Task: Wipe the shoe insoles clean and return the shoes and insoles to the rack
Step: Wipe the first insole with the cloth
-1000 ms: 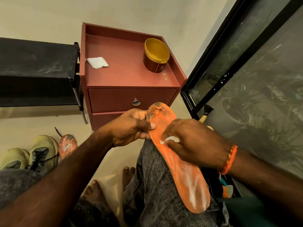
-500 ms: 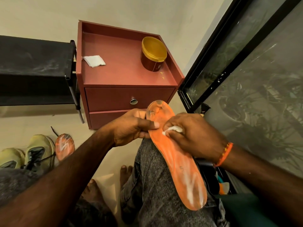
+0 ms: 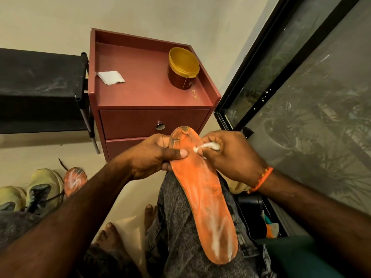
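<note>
Far left at 9 o'clock, a black shoe rack [image 3: 40, 91] stands against the wall. Below it at 8 o'clock, a pair of yellow-green shoes [image 3: 43, 187] sits on the floor, w/ a second orange insole [image 3: 75, 180] just beside them on their right, streaked white.

At 11 o'clock, a red nightstand [image 3: 144, 97] w/ a raised rim carries a folded white wipe [image 3: 110, 77] near its left edge and a dark red jar [image 3: 181, 69] w/ a yellow lid toward its right rear corner, well apart from the wipe. A round knob [image 3: 160, 126] shows on the drawer front.

Centre: the left hand [image 3: 152, 157] grips the orange insole [image 3: 200, 189] near its far end, thumb across the top face, fingers curled behind it. The insole runs from 12 down to 5 o'clock, lying along the person's right thigh in grey jeans [image 3: 180, 227]; whitish smears mark its near end, dark grime its far tip.

Right of that, the right hand [image 3: 234, 155] pinches a small white wad [image 3: 204, 146] in curled fingers, pressing it on the insole's right edge near the far end. An orange thread band [image 3: 261, 179] circles that wrist.

At 2 o'clock, a black-framed glass door [image 3: 301, 87] fills the right side.
</note>
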